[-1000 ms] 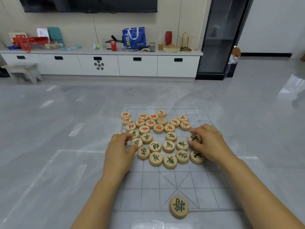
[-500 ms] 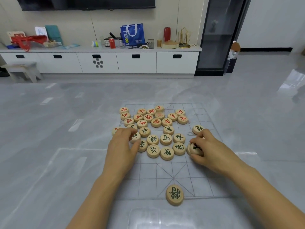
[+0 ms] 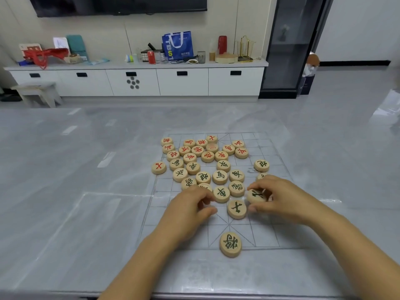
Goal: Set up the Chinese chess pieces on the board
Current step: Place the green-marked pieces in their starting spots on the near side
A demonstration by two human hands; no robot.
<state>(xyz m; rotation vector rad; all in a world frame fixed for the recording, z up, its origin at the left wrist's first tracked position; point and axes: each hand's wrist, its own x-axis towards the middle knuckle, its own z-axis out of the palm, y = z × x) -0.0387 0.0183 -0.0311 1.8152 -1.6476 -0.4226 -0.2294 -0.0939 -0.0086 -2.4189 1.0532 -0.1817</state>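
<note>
Tan pieces (image 3: 220,177) lettered red or seemingly dark green; grid-lined board (image 3: 266,232); grey-marbled table (image 3: 86,169).

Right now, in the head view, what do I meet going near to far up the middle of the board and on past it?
Lone green piece → second green piece → green cluster → red cluster → bare table → cabinet

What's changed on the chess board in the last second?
The right hand came nearer and now pinches a black-lettered piece; another black piece lies pulled out beside it. The left hand slid nearer, uncovering a red piece. The near-edge piece and red cluster stayed.
</note>
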